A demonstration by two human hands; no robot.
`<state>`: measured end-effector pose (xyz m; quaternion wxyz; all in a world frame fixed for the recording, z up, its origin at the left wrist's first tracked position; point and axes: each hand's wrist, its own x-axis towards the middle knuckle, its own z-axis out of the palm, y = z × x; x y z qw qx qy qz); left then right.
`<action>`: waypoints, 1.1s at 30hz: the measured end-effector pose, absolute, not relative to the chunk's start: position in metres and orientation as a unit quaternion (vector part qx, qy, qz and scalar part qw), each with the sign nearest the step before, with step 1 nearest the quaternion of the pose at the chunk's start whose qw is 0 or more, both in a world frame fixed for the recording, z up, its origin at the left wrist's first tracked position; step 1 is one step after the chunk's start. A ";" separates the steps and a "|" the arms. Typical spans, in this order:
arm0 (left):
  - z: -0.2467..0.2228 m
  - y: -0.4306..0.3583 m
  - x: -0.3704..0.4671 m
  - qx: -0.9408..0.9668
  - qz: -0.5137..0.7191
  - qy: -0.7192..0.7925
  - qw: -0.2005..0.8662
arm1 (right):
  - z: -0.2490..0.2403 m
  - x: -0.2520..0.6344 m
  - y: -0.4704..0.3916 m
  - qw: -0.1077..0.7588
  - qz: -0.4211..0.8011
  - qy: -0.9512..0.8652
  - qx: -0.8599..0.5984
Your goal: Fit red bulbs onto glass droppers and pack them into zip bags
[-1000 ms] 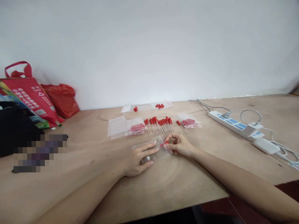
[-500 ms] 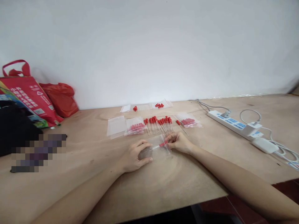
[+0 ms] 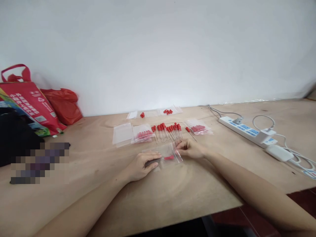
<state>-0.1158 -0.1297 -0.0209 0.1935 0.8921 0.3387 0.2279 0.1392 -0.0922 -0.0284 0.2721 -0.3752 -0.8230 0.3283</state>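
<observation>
A clear zip bag (image 3: 168, 149) lies on the wooden table between my hands, with a red-bulbed dropper (image 3: 169, 158) inside it. My left hand (image 3: 145, 164) grips the bag's left part, thumb and fingers around the dropper's stem end. At the bag's right edge, my right hand (image 3: 187, 148) pinches the side near the zip strip. Just beyond are a row of droppers (image 3: 168, 130) with red bulbs and a single dropper (image 3: 188, 130). Filled bags stand on both sides, one at left (image 3: 144, 134) and one at right (image 3: 198, 128).
Flat empty bags (image 3: 122, 133) lie further left. Loose red bulbs (image 3: 168, 112) rest on a bag near the wall. A white power strip (image 3: 247, 130) with a plugged-in charger and cables is at right. A red carrier bag (image 3: 32, 105) and a black item (image 3: 17, 138) occupy the left.
The dropper's red bulb now lies wholly inside the bag, apart from my right fingers, which have shifted to the bag's edge. My left hand has stayed nearly in place.
</observation>
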 end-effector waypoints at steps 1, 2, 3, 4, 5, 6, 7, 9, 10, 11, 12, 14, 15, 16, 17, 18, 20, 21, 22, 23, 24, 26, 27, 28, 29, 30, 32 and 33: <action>-0.021 -0.130 -0.116 0.893 0.226 0.338 0.193 | -0.025 0.146 -0.087 0.280 0.281 -0.811 -0.429; -0.021 -0.130 -0.116 0.894 0.224 0.338 0.193 | -0.023 0.152 -0.081 0.290 0.212 -0.788 -0.501; -0.021 -0.130 -0.116 0.894 0.223 0.337 0.192 | -0.021 0.158 -0.076 0.285 0.143 -0.762 -0.563; -0.021 -0.130 -0.116 0.895 0.222 0.335 0.191 | -0.020 0.162 -0.071 0.270 0.083 -0.733 -0.619; -0.021 -0.131 -0.116 0.896 0.222 0.333 0.189 | -0.020 0.165 -0.068 0.242 0.039 -0.709 -0.661; -0.020 -0.131 -0.117 0.897 0.224 0.332 0.185 | -0.020 0.166 -0.065 0.209 0.014 -0.693 -0.689; -0.020 -0.131 -0.117 0.898 0.228 0.331 0.179 | -0.021 0.165 -0.062 0.177 0.002 -0.684 -0.708; -0.018 -0.132 -0.120 0.899 0.227 0.334 0.166 | -0.023 0.162 -0.060 0.131 -0.003 -0.677 -0.724; -0.017 -0.132 -0.122 0.901 0.220 0.337 0.163 | -0.024 0.159 -0.059 0.117 -0.001 -0.677 -0.727; -0.016 -0.132 -0.123 0.902 0.210 0.339 0.162 | -0.025 0.157 -0.059 0.106 0.002 -0.676 -0.729; -0.016 -0.132 -0.125 0.904 0.197 0.343 0.165 | -0.026 0.155 -0.059 0.097 0.005 -0.675 -0.731; -0.015 -0.131 -0.127 0.905 0.174 0.348 0.173 | -0.027 0.154 -0.059 0.086 0.012 -0.672 -0.735; -0.015 -0.131 -0.127 0.905 0.167 0.350 0.176 | -0.026 0.155 -0.059 0.088 0.015 -0.672 -0.735; -0.015 -0.131 -0.128 0.905 0.160 0.351 0.180 | -0.025 0.157 -0.060 0.099 0.016 -0.675 -0.731; -0.014 -0.131 -0.128 0.905 0.155 0.350 0.183 | -0.023 0.159 -0.061 0.122 0.019 -0.679 -0.723; -0.014 -0.131 -0.128 0.906 0.149 0.350 0.187 | -0.021 0.161 -0.063 0.159 0.028 -0.685 -0.710; -0.013 -0.130 -0.129 0.906 0.136 0.350 0.195 | -0.017 0.164 -0.069 0.261 0.085 -0.699 -0.660; -0.012 -0.129 -0.129 0.906 0.129 0.350 0.200 | -0.015 0.163 -0.073 0.316 0.135 -0.700 -0.626; -0.011 -0.129 -0.130 0.906 0.125 0.350 0.204 | -0.014 0.161 -0.077 0.366 0.195 -0.694 -0.588; -0.011 -0.128 -0.130 0.906 0.122 0.348 0.207 | -0.015 0.158 -0.080 0.409 0.255 -0.681 -0.552; -0.011 -0.128 -0.131 0.906 0.123 0.346 0.208 | -0.016 0.154 -0.084 0.444 0.307 -0.661 -0.521; -0.011 -0.127 -0.131 0.908 0.129 0.340 0.210 | -0.020 0.145 -0.088 0.492 0.372 -0.615 -0.492; -0.012 -0.127 -0.132 0.908 0.133 0.337 0.210 | -0.022 0.142 -0.089 0.505 0.389 -0.595 -0.490; -0.012 -0.127 -0.132 0.909 0.137 0.335 0.209 | -0.024 0.138 -0.089 0.511 0.400 -0.579 -0.493; -0.013 -0.127 -0.131 0.909 0.140 0.333 0.209 | -0.026 0.136 -0.089 0.515 0.407 -0.568 -0.497; -0.013 -0.127 -0.131 0.909 0.143 0.331 0.209 | -0.028 0.134 -0.089 0.517 0.412 -0.560 -0.500; -0.013 -0.126 -0.131 0.909 0.143 0.331 0.209 | -0.031 0.131 -0.088 0.527 0.420 -0.548 -0.496; -0.013 -0.126 -0.131 0.909 0.141 0.331 0.210 | -0.032 0.131 -0.088 0.533 0.424 -0.542 -0.492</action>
